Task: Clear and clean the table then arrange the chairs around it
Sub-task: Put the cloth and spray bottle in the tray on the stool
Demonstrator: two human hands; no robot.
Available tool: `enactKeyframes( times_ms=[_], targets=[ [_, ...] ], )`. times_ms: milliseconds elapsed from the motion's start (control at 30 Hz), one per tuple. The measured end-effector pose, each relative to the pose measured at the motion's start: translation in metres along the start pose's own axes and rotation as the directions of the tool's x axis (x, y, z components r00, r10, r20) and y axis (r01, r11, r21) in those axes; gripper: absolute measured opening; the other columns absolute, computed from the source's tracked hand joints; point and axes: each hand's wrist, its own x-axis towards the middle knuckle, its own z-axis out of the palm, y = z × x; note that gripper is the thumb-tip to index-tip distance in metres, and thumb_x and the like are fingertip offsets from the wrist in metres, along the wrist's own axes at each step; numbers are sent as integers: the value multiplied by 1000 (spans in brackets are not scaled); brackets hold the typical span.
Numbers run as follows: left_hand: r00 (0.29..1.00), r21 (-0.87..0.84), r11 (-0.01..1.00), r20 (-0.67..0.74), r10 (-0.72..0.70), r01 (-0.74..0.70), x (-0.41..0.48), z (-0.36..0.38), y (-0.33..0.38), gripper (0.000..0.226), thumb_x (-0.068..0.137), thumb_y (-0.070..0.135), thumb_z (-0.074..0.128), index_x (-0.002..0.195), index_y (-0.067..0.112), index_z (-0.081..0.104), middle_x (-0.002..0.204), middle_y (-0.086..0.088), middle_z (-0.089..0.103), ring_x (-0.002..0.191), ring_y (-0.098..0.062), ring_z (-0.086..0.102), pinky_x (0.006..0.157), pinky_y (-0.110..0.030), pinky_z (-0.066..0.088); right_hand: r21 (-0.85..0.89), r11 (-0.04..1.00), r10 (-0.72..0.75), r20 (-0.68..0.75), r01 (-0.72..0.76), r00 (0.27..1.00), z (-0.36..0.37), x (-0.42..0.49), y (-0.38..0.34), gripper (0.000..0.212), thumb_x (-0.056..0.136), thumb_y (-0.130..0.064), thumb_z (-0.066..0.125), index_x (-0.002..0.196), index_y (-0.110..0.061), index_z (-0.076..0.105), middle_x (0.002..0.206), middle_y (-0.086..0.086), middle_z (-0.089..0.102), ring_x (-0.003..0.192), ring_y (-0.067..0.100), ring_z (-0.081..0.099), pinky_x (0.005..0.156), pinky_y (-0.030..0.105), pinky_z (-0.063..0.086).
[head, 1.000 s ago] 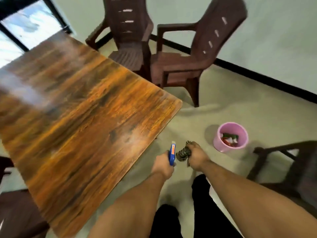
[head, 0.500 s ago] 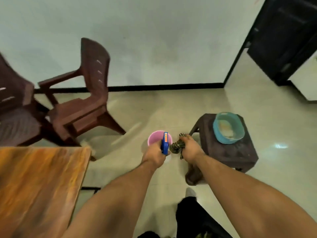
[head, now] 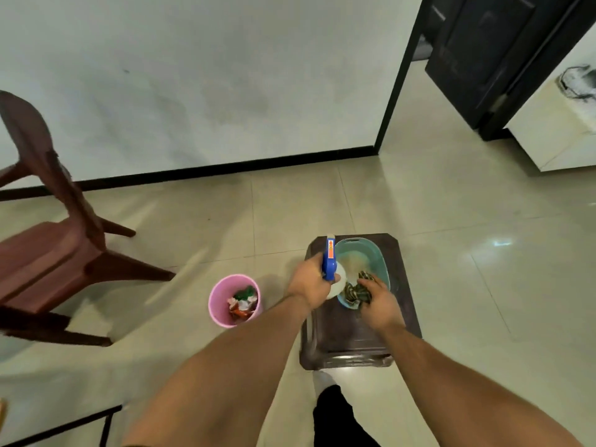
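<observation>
Head view, looking down at a pale tiled floor (head: 451,204) that meets a plain light wall (head: 193,75) along a black skirting. A brown plastic chair (head: 48,253) stands at the left, its backrest toward the wall; a dark door (head: 483,53) is at the upper right. Centre: a low dark stool (head: 342,337) carries a teal basin (head: 378,253) on the far half of its top. A pink waste bin (head: 221,314) stands on the floor just beside the stool's left side and holds crumpled wrappers (head: 243,301). Both bare forearms reach forward over the stool. The left hand (head: 306,280) grips a spray bottle (head: 329,259) upright at the basin's left rim; its fingers (head: 336,279) are curled round the neck below the blue trigger head, and the white body shows beneath the hand. The right hand (head: 382,304) is palm-down over the near end of the basin, the fingers bent downward and pinching a dark patterned cloth (head: 354,290). The cloth lies bunched inside the basin, under and just ahead of those fingers, close beside the bottle.
</observation>
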Motion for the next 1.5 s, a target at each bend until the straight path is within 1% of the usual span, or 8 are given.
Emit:
enactKeyframes(
  times_ms=[233,567,733,900,1000,1133,1267,1500],
  targets=[
    [996,-4,998,68,-65,66,99,67,25,39,88,17,76,124,23,63,106,-2,70,100,-23,66,96,-37,53,63,995,69,35,-71,997,-12,65,39,53,87,3,56,136,-16,57,150,2,43,131,21,48,103,17,32],
    [978,66,987,139,-156,148,168,125,-12,14,86,13,59,88,27,63,76,9,60,83,-23,66,89,-46,58,104,995,-3,64,-3,998,7,103,80,59,83,2,58,137,-22,57,147,-1,46,130,19,49,113,34,40],
    [978,67,982,98,-183,177,171,121,-5,15,94,10,61,94,25,64,81,10,63,81,-11,58,75,-24,49,138,990,-8,73,-2,997,11,107,88,56,86,1,60,137,-22,57,150,0,44,132,19,48,113,29,38],
    [969,82,972,92,-229,222,163,121,-1,21,91,10,66,106,25,64,95,5,67,94,-21,64,90,-35,53,318,948,-8,29,-2,1000,11,102,89,45,90,0,58,130,-21,62,142,-2,52,127,15,52,109,26,39],
    [958,88,954,4,-288,286,145,118,-2,48,92,12,67,138,14,55,134,-6,62,123,-26,58,107,-37,45,525,843,153,-28,-115,988,10,96,89,36,94,-1,57,122,-21,66,147,-5,44,133,13,44,114,34,36],
    [897,-146,903,-132,-422,403,106,115,-15,25,100,30,58,115,10,65,112,-9,70,108,-31,66,92,-37,52,820,507,441,20,-267,897,-9,80,86,24,97,-2,53,118,-7,64,134,13,56,122,34,57,106,45,45],
    [854,-338,797,41,-519,501,74,113,-28,33,100,43,55,85,15,65,88,-4,71,84,-27,70,77,-44,61,935,89,400,283,-344,872,-33,55,72,32,97,-3,45,122,-5,63,116,17,69,103,33,66,90,44,53],
    [779,-457,632,395,-486,626,41,91,-16,85,78,79,61,125,8,69,108,-7,76,98,-22,73,92,-40,59,860,-196,269,509,-471,817,-41,29,36,45,97,-26,36,119,2,63,118,27,67,114,42,61,102,55,44]
  ],
)
